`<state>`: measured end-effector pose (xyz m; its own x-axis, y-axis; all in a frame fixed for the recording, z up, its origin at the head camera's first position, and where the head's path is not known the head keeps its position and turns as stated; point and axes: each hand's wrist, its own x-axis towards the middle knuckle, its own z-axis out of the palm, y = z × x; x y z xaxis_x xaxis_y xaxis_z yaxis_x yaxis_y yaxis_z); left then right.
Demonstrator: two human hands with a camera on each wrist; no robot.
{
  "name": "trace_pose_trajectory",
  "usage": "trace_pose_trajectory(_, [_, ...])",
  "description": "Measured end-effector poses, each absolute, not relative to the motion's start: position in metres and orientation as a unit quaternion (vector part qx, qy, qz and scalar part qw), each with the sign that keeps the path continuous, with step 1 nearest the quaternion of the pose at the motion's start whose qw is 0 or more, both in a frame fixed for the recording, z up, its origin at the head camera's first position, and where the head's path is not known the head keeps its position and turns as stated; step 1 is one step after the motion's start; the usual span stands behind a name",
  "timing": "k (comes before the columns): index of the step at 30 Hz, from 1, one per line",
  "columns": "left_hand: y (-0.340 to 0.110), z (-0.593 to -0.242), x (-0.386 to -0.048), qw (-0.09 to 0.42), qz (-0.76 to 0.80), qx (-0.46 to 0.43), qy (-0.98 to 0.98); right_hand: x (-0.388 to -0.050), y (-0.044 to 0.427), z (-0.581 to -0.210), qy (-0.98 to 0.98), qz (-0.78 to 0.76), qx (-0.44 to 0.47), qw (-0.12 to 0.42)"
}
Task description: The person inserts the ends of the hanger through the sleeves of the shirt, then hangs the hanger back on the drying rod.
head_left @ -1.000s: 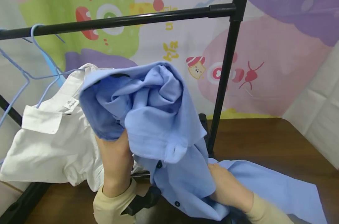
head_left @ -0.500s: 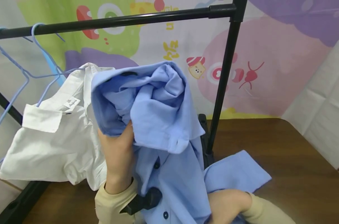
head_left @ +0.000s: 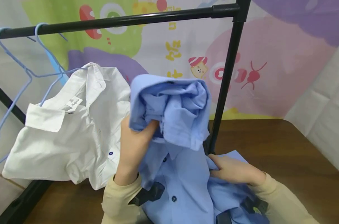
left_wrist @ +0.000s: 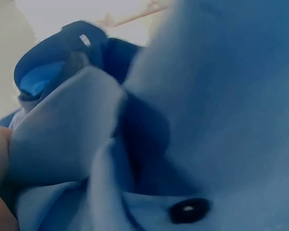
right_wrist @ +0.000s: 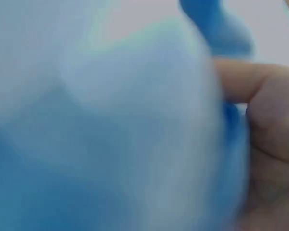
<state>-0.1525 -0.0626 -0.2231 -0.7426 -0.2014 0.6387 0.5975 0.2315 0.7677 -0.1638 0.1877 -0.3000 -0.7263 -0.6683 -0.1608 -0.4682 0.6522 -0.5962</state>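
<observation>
A blue button-up shirt (head_left: pixel 183 180) hangs bunched in front of me, its collar folded at the top and dark buttons down the front. My left hand (head_left: pixel 135 146) grips it just under the collar, thumb over the cloth. Lower and to the right, my right hand (head_left: pixel 233 169) pinches the shirt's side between thumb and fingers. The left wrist view shows blue folds and a dark button (left_wrist: pixel 189 210) close up. In the right wrist view the cloth (right_wrist: pixel 111 120) is blurred, with part of my right hand (right_wrist: pixel 274 120) at the edge.
On the left, a white shirt (head_left: pixel 60 149) hangs from a blue wire hanger (head_left: pixel 50 59) on a black rack bar (head_left: pixel 130 23). Another blue hanger (head_left: pixel 15 59) is beside it. The rack's black post (head_left: pixel 226 77) rises behind the blue shirt. A brown table (head_left: pixel 284 152) extends underneath.
My left hand has moved right with the blue shirt, uncovering more of the white one. My right hand has shifted along the blue shirt's side, and the sleeve on the table has been drawn in.
</observation>
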Motion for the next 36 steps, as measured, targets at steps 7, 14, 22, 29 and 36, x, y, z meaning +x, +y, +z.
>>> trace_pose_trajectory(7, [-0.050,-0.239,-0.173,0.242,-0.527,-0.203,-0.789,-0.174,0.216,-0.274,0.814,-0.453,-0.328,0.158])
trace_pose_trajectory(14, [-0.046,-0.258,-0.197,0.147,-0.503,-0.178,-0.833,-0.175,0.202,-0.255,0.683,-0.665,-0.297,0.052])
trace_pose_trajectory(22, [-0.054,-0.260,-0.205,0.080,-0.458,-0.198,-0.863,-0.183,0.199,-0.257,0.755,-0.618,-0.145,-0.162])
trace_pose_trajectory(29, [-0.072,-0.246,-0.201,0.127,-0.451,-0.192,-0.862,-0.187,0.200,-0.260,0.852,-0.363,-0.083,-0.368])
trace_pose_trajectory(36, [-0.081,-0.245,-0.200,0.101,-0.451,-0.207,-0.862,-0.188,0.199,-0.263,0.823,-0.327,-0.101,-0.453])
